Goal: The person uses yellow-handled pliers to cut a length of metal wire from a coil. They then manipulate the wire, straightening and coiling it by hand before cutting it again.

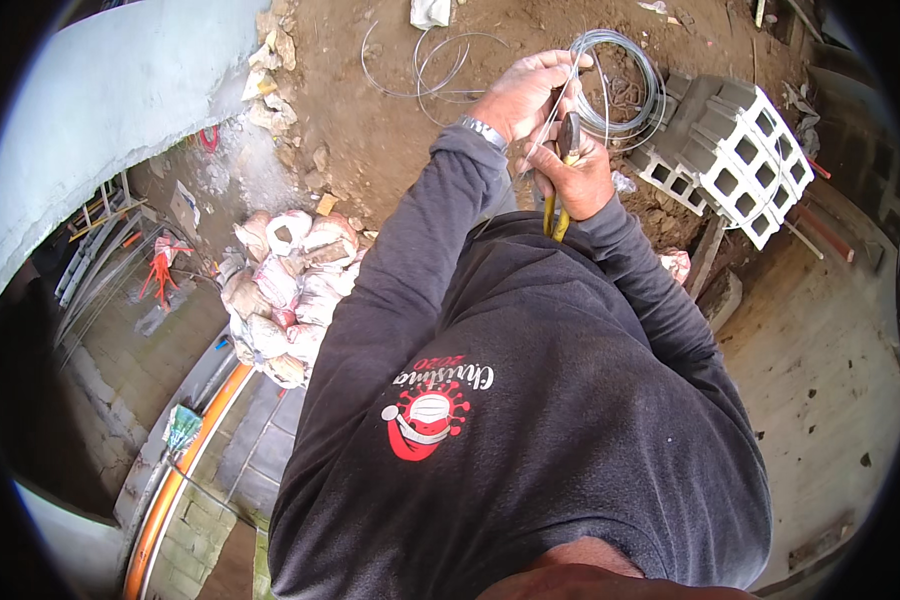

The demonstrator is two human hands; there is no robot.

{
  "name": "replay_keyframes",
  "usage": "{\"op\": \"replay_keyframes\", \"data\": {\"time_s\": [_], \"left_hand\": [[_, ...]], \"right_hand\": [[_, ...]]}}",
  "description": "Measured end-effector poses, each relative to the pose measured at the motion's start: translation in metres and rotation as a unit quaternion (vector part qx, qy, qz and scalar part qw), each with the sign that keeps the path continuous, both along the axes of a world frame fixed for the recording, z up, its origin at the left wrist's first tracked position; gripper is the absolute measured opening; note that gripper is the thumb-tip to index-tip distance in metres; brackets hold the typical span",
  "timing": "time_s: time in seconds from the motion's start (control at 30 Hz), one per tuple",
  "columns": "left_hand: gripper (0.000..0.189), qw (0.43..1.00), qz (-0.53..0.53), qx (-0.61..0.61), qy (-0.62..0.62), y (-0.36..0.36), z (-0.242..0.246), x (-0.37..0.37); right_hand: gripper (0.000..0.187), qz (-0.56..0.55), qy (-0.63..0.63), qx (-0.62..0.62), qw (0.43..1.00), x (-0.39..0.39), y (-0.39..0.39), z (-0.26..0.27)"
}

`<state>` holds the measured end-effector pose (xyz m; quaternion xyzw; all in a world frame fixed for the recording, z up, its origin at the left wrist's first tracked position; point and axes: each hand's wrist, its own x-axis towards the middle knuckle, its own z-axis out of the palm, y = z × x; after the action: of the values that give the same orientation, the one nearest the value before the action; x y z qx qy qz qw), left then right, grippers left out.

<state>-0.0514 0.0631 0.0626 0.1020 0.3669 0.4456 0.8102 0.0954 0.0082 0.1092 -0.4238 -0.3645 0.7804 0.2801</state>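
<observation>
My left hand (pixel 523 91), with a metal watch band at its wrist, grips strands of thin galvanized wire (pixel 562 94) near the coil's edge. Close beside it, my right hand (pixel 581 176) is closed around yellow-handled pliers (pixel 569 139); their dark jaws point up toward the wire. A strand also runs down past the right hand's fingers, though which fingers pinch it cannot be told. The coil of wire (pixel 654 82) hangs or lies just beyond both hands, over the dirt. Looser loops of wire (pixel 418 75) lie on the ground to the left.
Gray hollow concrete blocks (pixel 754 161) are stacked at the right. Filled sacks (pixel 285 285) are heaped at the left beside broken stones (pixel 274 112). A pale wall (pixel 120 82) curves at the upper left. Lower left runs an orange pipe (pixel 184 480); a wooden plank (pixel 706 255) lies below the blocks.
</observation>
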Motion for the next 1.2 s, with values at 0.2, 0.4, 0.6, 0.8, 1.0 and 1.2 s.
{"op": "replay_keyframes", "data": {"time_s": [0.2, 0.4, 0.6, 0.8, 1.0, 1.2], "left_hand": [[0.012, 1.0, -0.025, -0.005, -0.004, 0.005, 0.001, 0.001], [0.008, 0.976, -0.109, 0.065, 0.179, 0.007, 0.019, 0.003], [0.013, 0.964, -0.165, 0.068, 0.199, -0.02, 0.03, 0.002], [0.016, 0.957, -0.156, 0.058, 0.239, -0.06, 0.019, 0.021], [0.018, 0.982, -0.094, -0.11, 0.122, -0.076, 0.021, 0.045], [0.019, 0.982, -0.12, -0.078, 0.124, -0.08, 0.016, 0.048]], "right_hand": [[0.011, -0.086, -0.032, 0.032, 0.995, -0.004, 0.0, -0.006], [0.019, -0.114, -0.043, 0.03, 0.992, 0.016, 0.025, -0.014], [0.021, -0.036, 0.081, -0.098, 0.991, 0.047, 0.049, -0.017], [0.02, 0.068, -0.214, -0.017, 0.974, 0.049, 0.06, -0.01], [0.017, 0.047, -0.172, 0.005, 0.984, 0.057, 0.051, -0.029], [0.008, 0.043, -0.068, -0.033, 0.996, 0.063, 0.046, -0.018]]}}
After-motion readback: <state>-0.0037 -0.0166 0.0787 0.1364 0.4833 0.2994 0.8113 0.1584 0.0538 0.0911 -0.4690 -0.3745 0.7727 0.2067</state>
